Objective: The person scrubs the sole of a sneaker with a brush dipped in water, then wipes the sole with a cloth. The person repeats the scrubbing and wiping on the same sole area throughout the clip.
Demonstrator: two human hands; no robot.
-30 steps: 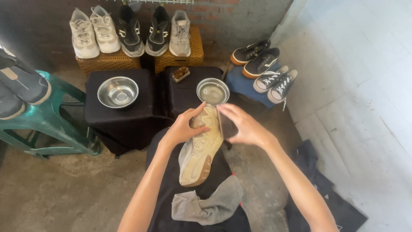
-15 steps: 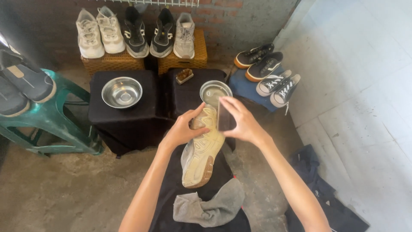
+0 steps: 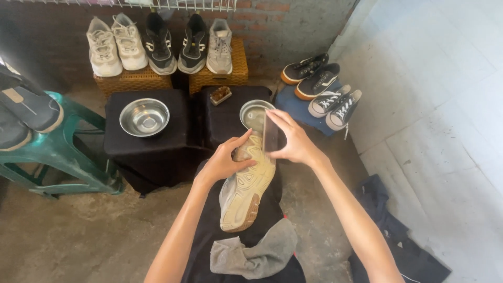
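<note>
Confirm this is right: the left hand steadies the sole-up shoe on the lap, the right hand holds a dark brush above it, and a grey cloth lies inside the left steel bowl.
Not quite. The head view shows the grey cloth lying on the lap below the shoe, not in the left steel bowl. The rest stands: left hand steadies the shoe, right hand holds the dark brush.

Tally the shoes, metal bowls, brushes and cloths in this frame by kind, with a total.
Shoes: 12 – 1 sole-up cream shoe under the left hand, 5 on the wicker boxes, 4 on the blue stool, 2 on the green chair.
Metal bowls: 2.
Brushes: 2 – dark one in the right hand, brown one.
Grey cloth: 1.
Total: 17.
</note>
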